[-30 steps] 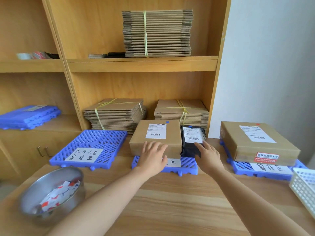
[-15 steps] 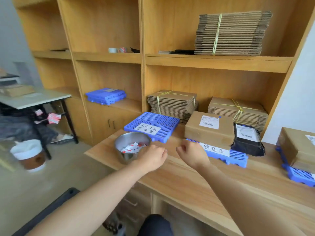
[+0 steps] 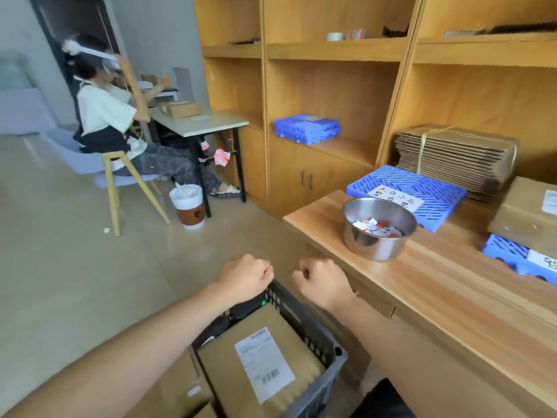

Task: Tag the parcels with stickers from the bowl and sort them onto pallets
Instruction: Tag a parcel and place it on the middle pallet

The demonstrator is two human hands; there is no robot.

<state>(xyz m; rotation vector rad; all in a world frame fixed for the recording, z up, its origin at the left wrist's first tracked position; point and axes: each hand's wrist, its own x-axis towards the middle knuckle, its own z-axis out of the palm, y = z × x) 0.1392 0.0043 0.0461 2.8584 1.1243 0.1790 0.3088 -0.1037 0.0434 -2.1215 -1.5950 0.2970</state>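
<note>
Sharing the wooden counter: steel bowl, blue pallet.

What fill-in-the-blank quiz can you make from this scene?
The stickers lie in a steel ____.
The pallet nearest it is coloured ____.
The left hand and right hand, above the parcel, hold ____.
Missing words: bowl; blue; nothing.

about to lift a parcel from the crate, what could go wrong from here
The steel bowl stands near the counter edge; a parcel lifted past could knock it off. The top parcel lies close against the crate wall, so the left hand and right hand, fisted above it, may struggle for grip.
</note>
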